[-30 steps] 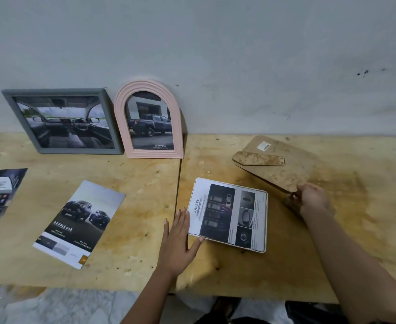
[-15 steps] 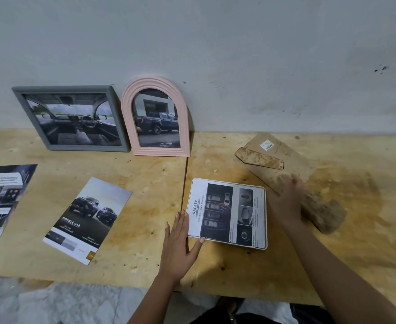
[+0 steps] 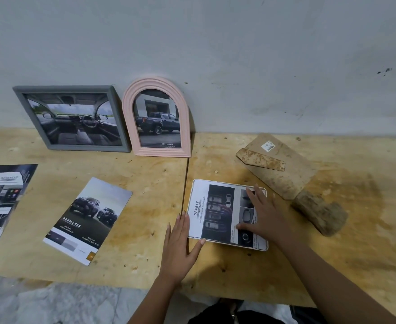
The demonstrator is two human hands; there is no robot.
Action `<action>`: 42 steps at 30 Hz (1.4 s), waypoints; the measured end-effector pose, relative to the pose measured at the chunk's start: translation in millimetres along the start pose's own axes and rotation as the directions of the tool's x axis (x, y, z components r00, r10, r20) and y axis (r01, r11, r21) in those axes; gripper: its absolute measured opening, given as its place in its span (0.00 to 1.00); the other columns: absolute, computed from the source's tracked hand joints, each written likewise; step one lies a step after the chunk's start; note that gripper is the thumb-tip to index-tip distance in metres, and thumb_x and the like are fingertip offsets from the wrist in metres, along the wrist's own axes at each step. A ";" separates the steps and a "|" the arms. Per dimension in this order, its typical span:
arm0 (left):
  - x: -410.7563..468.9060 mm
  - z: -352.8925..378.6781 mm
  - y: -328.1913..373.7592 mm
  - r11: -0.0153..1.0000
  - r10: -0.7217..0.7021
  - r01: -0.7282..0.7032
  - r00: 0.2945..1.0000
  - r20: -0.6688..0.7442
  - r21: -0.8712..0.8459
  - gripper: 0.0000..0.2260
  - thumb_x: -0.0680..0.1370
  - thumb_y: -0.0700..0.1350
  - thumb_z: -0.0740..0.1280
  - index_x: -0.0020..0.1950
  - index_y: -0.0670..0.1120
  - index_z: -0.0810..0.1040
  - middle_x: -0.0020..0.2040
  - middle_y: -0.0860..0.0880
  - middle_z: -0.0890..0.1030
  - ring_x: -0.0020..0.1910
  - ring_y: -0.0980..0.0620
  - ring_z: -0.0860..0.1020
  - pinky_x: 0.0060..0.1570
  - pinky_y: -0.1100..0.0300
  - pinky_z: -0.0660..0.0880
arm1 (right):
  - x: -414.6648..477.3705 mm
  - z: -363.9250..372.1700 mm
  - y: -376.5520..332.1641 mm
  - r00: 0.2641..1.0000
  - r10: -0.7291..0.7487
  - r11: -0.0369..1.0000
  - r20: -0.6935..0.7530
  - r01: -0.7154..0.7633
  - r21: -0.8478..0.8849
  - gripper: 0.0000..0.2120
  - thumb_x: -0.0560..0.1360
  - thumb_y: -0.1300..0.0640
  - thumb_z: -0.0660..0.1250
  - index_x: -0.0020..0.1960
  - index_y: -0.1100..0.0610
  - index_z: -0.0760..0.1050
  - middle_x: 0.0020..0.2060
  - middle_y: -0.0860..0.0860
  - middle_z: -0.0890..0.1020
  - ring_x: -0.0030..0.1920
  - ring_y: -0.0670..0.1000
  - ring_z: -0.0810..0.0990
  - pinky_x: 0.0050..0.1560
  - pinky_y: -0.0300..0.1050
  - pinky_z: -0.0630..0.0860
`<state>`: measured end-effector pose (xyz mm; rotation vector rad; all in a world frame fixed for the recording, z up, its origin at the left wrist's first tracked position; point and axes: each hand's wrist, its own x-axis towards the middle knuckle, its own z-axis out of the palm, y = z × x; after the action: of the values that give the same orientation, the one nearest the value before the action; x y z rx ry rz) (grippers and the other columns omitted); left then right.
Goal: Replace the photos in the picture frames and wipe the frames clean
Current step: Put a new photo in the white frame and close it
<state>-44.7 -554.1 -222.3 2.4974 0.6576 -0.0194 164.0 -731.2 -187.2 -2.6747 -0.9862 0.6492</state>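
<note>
Both hands are down on the desk (image 3: 367, 230) and neither is grasping anything. The left hand (image 3: 180, 244) lies flat on the wood with its fingers straight and together, pointing away toward the wall (image 3: 239, 66), and its thumb is stretched right so the tip touches the near left corner of the white frame (image 3: 201, 185). The right hand (image 3: 264, 218) reaches in from the near right, palm down and fingers spread and relaxed, resting on the right half of the "SAFETY" photo (image 3: 218, 213) that sits in that frame. The white frame lies face up just right of the seam between the two plywood boards, near the middle of the desk. In total there are three frames: that one, plus a grey rectangular frame (image 3: 73, 118) and a pink arched frame (image 3: 157, 118) side by side, leaning on the wall at the far left, one showing a car interior and the other a pickup. There are two loose brochure sheets on the left: the "DOUBLE CAB" sheet (image 3: 87, 220) and another sheet (image 3: 1, 202) that's cut off by the left edge. One stained backing board (image 3: 278, 164) with its stand flap lies far right of the white frame. One brown wad (image 3: 318, 212) touches its near corner, and I can't tell if it's a cloth or a sponge.
</note>
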 end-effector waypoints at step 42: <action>0.2 0.2 -1.8 1.000 0.014 -0.014 1.000 -0.013 -0.014 0.35 0.75 0.70 0.45 0.76 0.55 0.39 0.76 0.58 0.44 0.74 0.65 0.40 0.73 0.60 0.35 | -2.4 -16.8 -6.0 0.989 0.111 0.968 -0.097 -0.085 0.237 0.46 0.62 0.45 0.76 0.73 0.49 0.57 0.67 0.50 0.70 0.66 0.53 0.69 0.66 0.53 0.63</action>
<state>-45.3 -552.8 -223.4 2.4902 0.6438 0.0064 167.0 -729.1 -169.6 -2.5328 -0.7056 0.5904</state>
